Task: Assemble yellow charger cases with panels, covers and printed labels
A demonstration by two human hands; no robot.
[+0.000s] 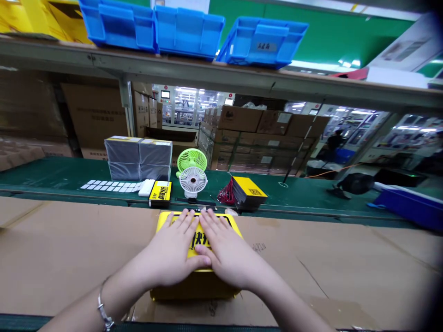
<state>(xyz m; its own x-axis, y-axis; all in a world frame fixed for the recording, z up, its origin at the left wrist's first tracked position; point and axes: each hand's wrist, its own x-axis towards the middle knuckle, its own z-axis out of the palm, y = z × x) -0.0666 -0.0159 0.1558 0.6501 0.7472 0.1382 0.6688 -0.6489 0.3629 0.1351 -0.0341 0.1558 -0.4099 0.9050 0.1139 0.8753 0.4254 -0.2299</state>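
Observation:
Both palms lie flat on a yellow box [199, 288] with black printed characters, which rests on the cardboard-covered bench in front of me. My left hand [176, 251] covers the left half of its top, fingers stretched forward. Over the right half lies my right hand [224, 251], its fingers also extended and its thumb beside the left thumb. Part of the lettering on top is hidden beneath the fingers. Neither hand grips anything.
Behind the box stand a white fan [193, 180], a green fan [197, 159], a stack of yellow-topped cards [249, 193] with red cords, and a small black-yellow box [160, 192]. Wrapped grey stacks [138, 159] are further left. Blue bins [263, 41] line the overhead shelf [221, 74].

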